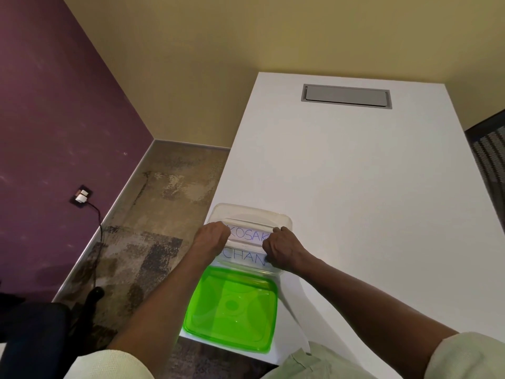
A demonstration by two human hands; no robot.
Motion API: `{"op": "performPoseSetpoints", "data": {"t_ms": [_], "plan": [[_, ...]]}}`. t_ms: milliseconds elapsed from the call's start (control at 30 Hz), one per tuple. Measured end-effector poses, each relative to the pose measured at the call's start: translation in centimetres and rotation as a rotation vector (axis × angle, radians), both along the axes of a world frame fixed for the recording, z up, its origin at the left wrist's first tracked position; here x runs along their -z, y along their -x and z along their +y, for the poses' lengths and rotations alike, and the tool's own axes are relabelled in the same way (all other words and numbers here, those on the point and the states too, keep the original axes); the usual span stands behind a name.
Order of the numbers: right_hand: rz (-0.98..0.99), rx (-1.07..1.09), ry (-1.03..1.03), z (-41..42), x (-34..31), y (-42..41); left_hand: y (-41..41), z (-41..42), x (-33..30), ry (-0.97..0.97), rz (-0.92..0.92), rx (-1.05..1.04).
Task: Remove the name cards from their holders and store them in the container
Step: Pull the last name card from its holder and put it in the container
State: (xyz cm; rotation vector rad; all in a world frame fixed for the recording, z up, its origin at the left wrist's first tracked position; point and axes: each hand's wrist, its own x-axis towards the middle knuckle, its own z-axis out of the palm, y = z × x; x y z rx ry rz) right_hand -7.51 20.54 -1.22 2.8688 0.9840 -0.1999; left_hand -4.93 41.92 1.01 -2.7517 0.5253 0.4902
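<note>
Green lid (229,307) nearest; hands, left (211,237) and right (281,247), seemingly pinch name card (250,236) ends over container (284,218).

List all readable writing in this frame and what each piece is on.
"KOSAK": on the name card held by the left hand and right hand over the container; the hands hide its ends.
"CHAN": on the card below; its right end is hidden.
</note>
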Motion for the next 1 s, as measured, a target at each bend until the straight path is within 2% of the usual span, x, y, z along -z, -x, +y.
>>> {"op": "performPoseSetpoints", "data": {"t_ms": [100,200,367,500,633,700,767,900,1000], "plan": [[-0.07,0.032,-0.082,0.0,-1.3,-0.1,-1.0,0.0,-1.1,0.111,-0.022,-0.078],[-0.109,0.111,-0.184,-0.1,-2.5,-0.6,-1.9,0.4,-1.9,0.307,-0.061,-0.198],[-0.063,0.297,-0.387,-1.0,-3.6,-1.0,-2.1,1.3,-2.7,0.631,-0.208,-0.426],[-0.066,0.5,-0.574,-2.3,-2.4,-0.6,-1.9,2.2,-3.0,0.678,-0.256,-0.625],[0.015,0.655,-0.611,-3.8,-0.9,0.1,-1.8,3.4,-1.9,0.76,-0.235,-0.749],[0.096,0.731,-0.614,-4.1,-0.4,0.6,-1.8,3.5,-1.4,0.752,-0.131,-0.771],[0.213,0.864,-0.616,-3.8,-0.1,1.0,-2.0,3.5,-0.8,0.718,-0.011,-0.883],[0.394,0.933,-0.604,-3.5,0.4,1.1,-2.0,3.5,0.8,0.712,0.05,-1.018],[0.476,0.982,-0.702,-3.3,0.7,1.4,-1.8,3.2,1.5,0.745,0.07,-1.056]]}}
